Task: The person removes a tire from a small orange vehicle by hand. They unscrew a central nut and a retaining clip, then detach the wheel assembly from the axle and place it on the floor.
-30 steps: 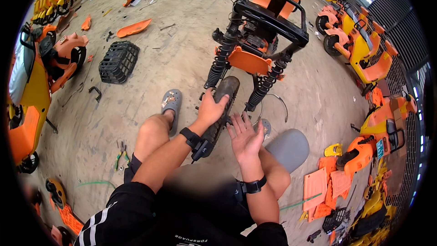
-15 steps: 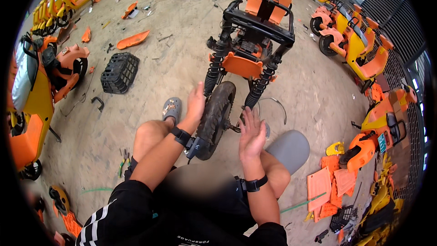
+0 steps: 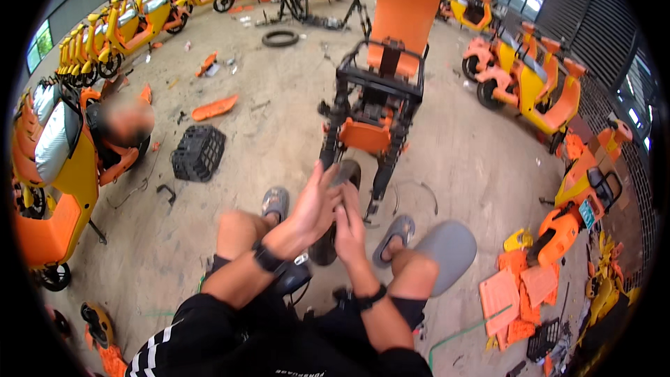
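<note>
My left hand (image 3: 312, 204) and my right hand (image 3: 350, 222) meet over the rear wheel (image 3: 324, 248) of a stripped scooter. Their fingers are stretched out, palms facing and close together or touching; nothing shows between them. Both hands hide much of the tyre. Beyond my fingers rise the scooter's black rear rack (image 3: 380, 78), an orange panel (image 3: 365, 137) below it, and two dark spring shock absorbers flanking the wheel. Past the rack stands a tall orange body panel (image 3: 406, 17). A black device with a cable lies by my left wrist.
A black plastic basket (image 3: 198, 153) and a curved orange panel (image 3: 215, 107) lie on the floor to the left. Yellow and orange scooters (image 3: 534, 91) line both sides. A grey rounded cover (image 3: 447, 257) is by my right knee, with orange panels (image 3: 500, 301) stacked farther right.
My hands have come together from either side of the wheel and now overlap in front of it. The view has tilted up, showing more of the scooter rows at the back.
</note>
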### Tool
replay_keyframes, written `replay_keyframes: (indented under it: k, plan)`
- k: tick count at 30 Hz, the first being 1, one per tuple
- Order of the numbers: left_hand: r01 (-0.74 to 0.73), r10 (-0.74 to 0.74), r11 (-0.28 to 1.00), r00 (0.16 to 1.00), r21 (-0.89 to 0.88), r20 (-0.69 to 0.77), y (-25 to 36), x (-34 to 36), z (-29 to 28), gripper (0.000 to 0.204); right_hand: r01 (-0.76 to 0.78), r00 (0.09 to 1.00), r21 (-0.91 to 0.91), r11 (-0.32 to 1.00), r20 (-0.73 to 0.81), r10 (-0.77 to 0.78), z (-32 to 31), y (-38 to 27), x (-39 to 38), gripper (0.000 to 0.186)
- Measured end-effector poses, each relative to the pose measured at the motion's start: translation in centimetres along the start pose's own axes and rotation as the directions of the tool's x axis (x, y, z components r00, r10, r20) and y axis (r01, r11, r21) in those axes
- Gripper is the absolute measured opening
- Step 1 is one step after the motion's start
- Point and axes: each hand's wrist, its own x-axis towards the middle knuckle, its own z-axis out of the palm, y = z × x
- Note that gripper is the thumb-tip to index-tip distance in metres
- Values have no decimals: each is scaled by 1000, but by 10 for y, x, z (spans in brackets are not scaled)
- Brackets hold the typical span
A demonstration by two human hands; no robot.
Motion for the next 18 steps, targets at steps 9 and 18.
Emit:
replay_keyframes:
  k: [9,18]
  plan:
    - [-708,277,-192,625,680,729,-11,-41,24,63,-293,924,939,180,230,306,-33,-91,-21,68]
    - [344,-329,924,938,168,-112,-77,18,-111,34,538,755,-519,664,-54,-654,-213,-253,-96,61]
